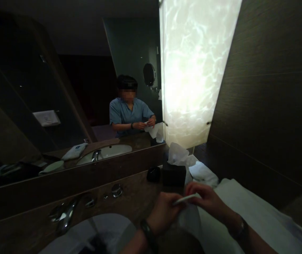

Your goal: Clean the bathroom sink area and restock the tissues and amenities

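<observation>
A thin white strip (185, 199) is held between the person's two hands, above the right part of the counter (137, 201). The left hand (164, 212) has its fingers closed around one end; the fingers of the right hand (206, 197) pinch the other. A pale, blurred sheet (190, 220) hangs just below the strip; whether it is joined to it cannot be told. Behind the hands stands a black box (174, 175) with crumpled white tissue (177, 154) on top. A small black object (153, 174) sits just left of the box, a folded white cloth (203, 173) just right of it. A white towel (262, 208) spreads along the right side. Well to the left are the basin (126, 225), tap (68, 216) and a round knob (116, 190). The mirror (82, 88) and a lit panel (195, 70) rise behind.
</observation>
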Tool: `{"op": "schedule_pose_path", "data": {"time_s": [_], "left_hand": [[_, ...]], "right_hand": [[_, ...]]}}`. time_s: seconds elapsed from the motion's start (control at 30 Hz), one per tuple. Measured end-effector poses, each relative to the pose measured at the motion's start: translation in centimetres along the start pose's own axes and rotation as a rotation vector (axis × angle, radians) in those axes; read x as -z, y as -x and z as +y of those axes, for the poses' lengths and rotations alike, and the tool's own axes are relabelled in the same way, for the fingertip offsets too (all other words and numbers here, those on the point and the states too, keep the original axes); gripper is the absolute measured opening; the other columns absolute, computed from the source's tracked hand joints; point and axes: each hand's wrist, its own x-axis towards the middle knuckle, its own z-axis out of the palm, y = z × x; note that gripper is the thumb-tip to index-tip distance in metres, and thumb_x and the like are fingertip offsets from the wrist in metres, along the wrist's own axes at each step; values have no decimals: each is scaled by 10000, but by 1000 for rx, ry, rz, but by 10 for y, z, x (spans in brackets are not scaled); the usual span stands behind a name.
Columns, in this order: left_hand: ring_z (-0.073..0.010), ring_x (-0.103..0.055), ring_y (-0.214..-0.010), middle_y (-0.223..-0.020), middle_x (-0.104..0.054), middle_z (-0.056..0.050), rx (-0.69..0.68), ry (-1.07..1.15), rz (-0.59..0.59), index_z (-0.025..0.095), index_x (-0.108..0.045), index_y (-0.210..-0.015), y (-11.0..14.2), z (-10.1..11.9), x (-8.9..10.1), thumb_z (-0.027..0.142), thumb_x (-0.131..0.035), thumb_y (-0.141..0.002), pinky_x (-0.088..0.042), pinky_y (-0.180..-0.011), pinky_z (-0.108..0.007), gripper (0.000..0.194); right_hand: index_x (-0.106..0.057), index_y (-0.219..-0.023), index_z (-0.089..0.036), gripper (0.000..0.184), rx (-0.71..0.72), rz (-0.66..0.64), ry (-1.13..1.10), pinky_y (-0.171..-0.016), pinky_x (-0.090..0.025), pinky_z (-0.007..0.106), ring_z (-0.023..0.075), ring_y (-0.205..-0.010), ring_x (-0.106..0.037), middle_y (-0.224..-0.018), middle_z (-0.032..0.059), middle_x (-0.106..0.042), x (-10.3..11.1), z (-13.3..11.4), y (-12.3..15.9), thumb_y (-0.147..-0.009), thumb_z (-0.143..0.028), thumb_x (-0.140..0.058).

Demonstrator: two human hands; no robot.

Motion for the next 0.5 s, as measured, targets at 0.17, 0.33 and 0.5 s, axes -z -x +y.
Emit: {"op": "schedule_pose_path", "data": {"time_s": [0.17,0.33,0.5], "left_hand": [[-331,-111,-1495,-1636,-126,-139,-144,-410,397,234,-333,-1498,-105,-24,13,170,-800,-679,-183,-1212,-515,945],[-287,-582,-1170,-1162,-698,-127,-84,-516,169,174,-728,-1065,-183,-54,13,84,-603,-754,-218,-1198,-485,347],[-284,-688,-902,-768,-748,-91,-36,-415,88,181,-742,-720,-201,-82,12,106,-595,-743,-263,-1170,-516,167]], "right_hand": [[-614,-820,-208,441,-39,1115,-284,-660,-471,322,153,-694,-534,-809,-8,-596,90,1,-27,-542,-467,-837],[-580,-817,-244,246,272,1340,129,-976,-436,477,248,-981,-579,-1042,59,-598,108,-48,-46,-722,-393,-752],[-626,-966,-240,151,524,555,778,-892,-520,357,216,-1050,-616,-1132,80,-638,32,5,-95,-920,-208,-485]]}}
